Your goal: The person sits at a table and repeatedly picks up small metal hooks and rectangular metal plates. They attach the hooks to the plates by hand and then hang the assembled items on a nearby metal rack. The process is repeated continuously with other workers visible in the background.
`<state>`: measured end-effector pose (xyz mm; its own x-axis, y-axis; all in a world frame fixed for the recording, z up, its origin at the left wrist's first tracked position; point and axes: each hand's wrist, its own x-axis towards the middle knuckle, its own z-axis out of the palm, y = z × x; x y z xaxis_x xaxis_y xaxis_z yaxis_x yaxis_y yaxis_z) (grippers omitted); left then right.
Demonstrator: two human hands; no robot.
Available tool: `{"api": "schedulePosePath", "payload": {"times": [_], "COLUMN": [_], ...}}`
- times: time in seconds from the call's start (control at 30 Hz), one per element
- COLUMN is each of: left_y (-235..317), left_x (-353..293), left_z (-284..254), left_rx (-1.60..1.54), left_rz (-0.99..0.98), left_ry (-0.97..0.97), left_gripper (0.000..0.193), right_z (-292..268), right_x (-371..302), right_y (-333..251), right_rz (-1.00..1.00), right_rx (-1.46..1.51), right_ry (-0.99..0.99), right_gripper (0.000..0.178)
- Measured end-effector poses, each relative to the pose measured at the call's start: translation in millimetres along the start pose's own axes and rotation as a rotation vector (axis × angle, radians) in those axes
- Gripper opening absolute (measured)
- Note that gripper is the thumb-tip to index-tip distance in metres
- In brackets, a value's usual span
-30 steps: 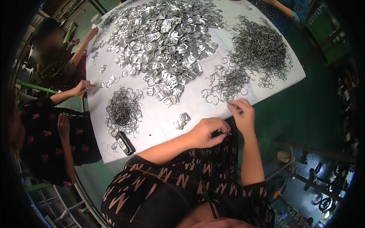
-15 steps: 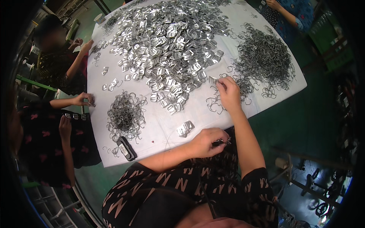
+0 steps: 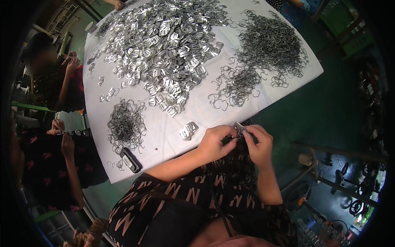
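Note:
My left hand [image 3: 217,143] and my right hand [image 3: 260,145] meet just off the table's near edge. Between their fingertips is a flat silver metal buckle [image 3: 239,126], pinched by my right thumb and fingers. My left fingers are closed around small metal bits beside it, mostly hidden by the fingers. A few loose silver buckles [image 3: 189,130] lie on the white cloth left of my hands. Beyond them spreads a big heap of the same buckles [image 3: 164,49]. Bent wire hooks [image 3: 240,82] lie scattered to its right.
A larger pile of wire hooks [image 3: 273,43] covers the right side of the white-covered table [image 3: 230,117]. Another hook pile [image 3: 125,123] sits at left, near a black oblong object [image 3: 131,160]. Two people work along the left edge; another person's hand [image 3: 119,5] shows at the far side.
My right hand has come back from the scattered hooks to my left hand, carrying the buckle. My left hand has risen slightly. The view has shifted, and the near-left person's hands have come together.

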<state>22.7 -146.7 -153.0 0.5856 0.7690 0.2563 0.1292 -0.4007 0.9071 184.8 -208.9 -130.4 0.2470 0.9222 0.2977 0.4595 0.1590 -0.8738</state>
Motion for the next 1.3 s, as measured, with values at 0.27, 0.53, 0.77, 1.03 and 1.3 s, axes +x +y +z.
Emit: {"api": "schedulePosePath", "payload": {"times": [0.27, 0.53, 0.77, 1.03, 1.3], "left_y": [-4.3, -47.8, -75.3, -59.2, -14.0], "left_x": [0.1, 67.2, 93.7, 99.7, 58.2], "left_z": [-4.4, -43.4, -20.5, -64.1, -55.9], "left_rx": [0.026, 0.564, 0.944, -0.308, -0.701], "left_rz": [-0.100, 0.013, 0.130, -0.572, -0.456], "left_ry": [-0.107, 0.064, -0.072, -0.004, -0.203], "left_gripper": [0.014, 0.010, 0.012, 0.007, 0.010], "right_z": [0.7, -6.9, -7.6, -7.5, -2.7], "right_x": [-4.9, -9.0, -9.7, -11.8, -6.9], "right_y": [0.6, 10.8, 13.2, 19.6, 11.0], "right_rz": [-0.047, 0.009, 0.009, 0.036, 0.044], "right_rx": [-0.078, -0.042, -0.056, -0.021, -0.013], "right_ry": [-0.006, 0.033, 0.041, 0.055, 0.030], "right_gripper": [0.010, 0.009, 0.010, 0.010, 0.009]}}
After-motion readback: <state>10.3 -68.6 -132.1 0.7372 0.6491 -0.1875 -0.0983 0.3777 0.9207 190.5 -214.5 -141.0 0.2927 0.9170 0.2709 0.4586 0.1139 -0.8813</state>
